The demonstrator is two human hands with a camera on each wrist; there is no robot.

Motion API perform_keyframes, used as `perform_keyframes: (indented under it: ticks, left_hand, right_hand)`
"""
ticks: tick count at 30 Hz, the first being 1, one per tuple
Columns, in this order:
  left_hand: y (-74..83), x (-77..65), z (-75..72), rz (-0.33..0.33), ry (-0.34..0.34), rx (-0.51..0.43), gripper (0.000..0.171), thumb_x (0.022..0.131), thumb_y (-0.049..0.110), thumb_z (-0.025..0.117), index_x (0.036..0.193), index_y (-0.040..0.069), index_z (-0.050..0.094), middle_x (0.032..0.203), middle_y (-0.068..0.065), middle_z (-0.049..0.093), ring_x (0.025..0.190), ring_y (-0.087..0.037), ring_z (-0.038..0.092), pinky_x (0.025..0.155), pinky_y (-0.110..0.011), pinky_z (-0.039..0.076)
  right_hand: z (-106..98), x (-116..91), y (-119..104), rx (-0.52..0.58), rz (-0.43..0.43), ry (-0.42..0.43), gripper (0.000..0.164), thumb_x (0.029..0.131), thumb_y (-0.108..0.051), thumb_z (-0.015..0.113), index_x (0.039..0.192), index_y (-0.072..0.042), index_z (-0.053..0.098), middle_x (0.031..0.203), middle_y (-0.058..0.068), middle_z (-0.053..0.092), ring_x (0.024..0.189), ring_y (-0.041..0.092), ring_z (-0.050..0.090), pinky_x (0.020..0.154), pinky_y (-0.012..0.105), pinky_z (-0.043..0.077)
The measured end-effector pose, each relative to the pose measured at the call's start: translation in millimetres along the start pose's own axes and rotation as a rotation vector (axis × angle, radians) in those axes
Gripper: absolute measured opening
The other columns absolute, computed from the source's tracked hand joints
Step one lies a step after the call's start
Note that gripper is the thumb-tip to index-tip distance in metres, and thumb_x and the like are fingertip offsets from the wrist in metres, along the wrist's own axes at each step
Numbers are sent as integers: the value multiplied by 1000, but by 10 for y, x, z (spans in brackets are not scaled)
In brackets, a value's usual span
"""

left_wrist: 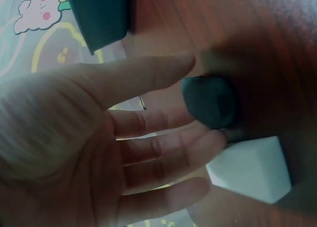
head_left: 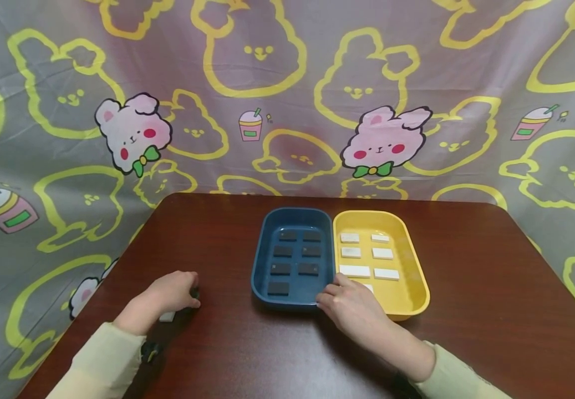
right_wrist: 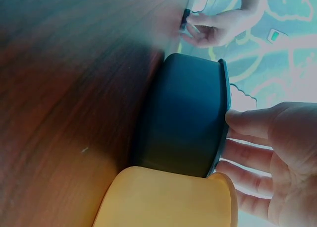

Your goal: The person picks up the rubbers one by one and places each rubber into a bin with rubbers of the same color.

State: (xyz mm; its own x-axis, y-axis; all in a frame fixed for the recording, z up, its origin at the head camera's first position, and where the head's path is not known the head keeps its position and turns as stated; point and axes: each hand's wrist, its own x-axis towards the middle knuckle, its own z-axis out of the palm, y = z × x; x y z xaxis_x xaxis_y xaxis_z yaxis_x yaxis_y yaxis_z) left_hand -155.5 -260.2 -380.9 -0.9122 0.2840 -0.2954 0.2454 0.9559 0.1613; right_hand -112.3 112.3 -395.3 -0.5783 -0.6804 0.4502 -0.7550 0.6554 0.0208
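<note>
My left hand [head_left: 169, 293] is low at the left of the table, its thumb and fingers around a small dark block [left_wrist: 210, 102]. In the left wrist view the fingers are loosely bent, with the block at their tips. Close by lies a white block [left_wrist: 252, 170], partly hidden by the hand in the head view. My right hand [head_left: 354, 310] rests at the near rim where the blue tray [head_left: 254, 266] and yellow tray [head_left: 419, 266] meet. Its thumb touches the blue rim, with the other fingers behind it in the right wrist view.
Several dark blocks [head_left: 280, 269] lie in rows in the blue tray. The yellow tray holds several white blocks [head_left: 354, 271], one partly covered by my right hand. Both trays stand side by side on a brown table [head_left: 482, 277], with a patterned curtain [head_left: 287, 111] behind.
</note>
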Motion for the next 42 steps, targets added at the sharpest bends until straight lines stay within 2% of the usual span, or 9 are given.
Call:
perform_keyframes:
  ticks: [7,14,18,23,26,31,36,42]
  left_hand:
    - [64,10,36,14,31,16,30,73,10,82,81,7,53,72,-2,53,65,-17,51,60,-37,44]
    - [102,43,19,-5,-7,17,27,75,9,81,80,8,55,72,-1,53,64,-17,49,60,-36,43]
    - [122,80,4,12,-4,36,25,76,8,80,82,8,56,74,-1,55,65,-16,51,60,-37,45]
    - [180,123,-73,83,65,83,19,77,8,79,86,8,62,77,-1,59,68,-17,56,61,-37,48]
    - [229,150,-150,126,118,99,15,78,7,77,86,9,63,76,1,59,66,-16,53,60,-36,46]
    - [346,216,-301,160,176,93,16,79,8,76,88,10,63,77,1,58,66,-15,52,61,-36,47]
    - [516,272,-450,208,240,98,21,79,11,79,93,10,63,82,-2,59,70,-16,55,65,-37,51]
    - [787,339,-543,284,301,92,28,81,18,79,103,12,63,91,-1,63,78,-15,58,72,-35,53]
  right_hand:
    - [22,-9,4,-4,-5,9,6,81,-18,78,83,-14,74,75,-3,68,70,17,49,60,26,37]
    - [31,-20,-1,-9,-15,22,5,81,-17,78,82,-14,74,75,-3,68,70,17,49,60,26,37]
    - [28,-19,0,-6,-16,19,5,81,-17,78,82,-14,74,74,-3,68,69,16,49,60,26,36]
    - [28,-15,-2,-3,-19,14,4,82,-17,77,83,-14,75,75,-3,68,70,16,49,61,25,36]
    - [30,-23,-3,-5,-19,18,4,82,-17,78,82,-14,75,75,-4,68,69,16,49,61,25,36]
    - [29,-24,-8,-6,-21,23,4,81,-17,78,81,-15,74,74,-4,68,69,16,48,60,25,36]
    - [18,-13,-4,-8,-19,23,4,82,-17,77,81,-15,74,74,-4,68,69,16,48,60,25,36]
    - [20,-8,-8,-8,-12,29,6,82,-15,77,78,-16,72,72,-4,66,69,16,48,59,25,37]
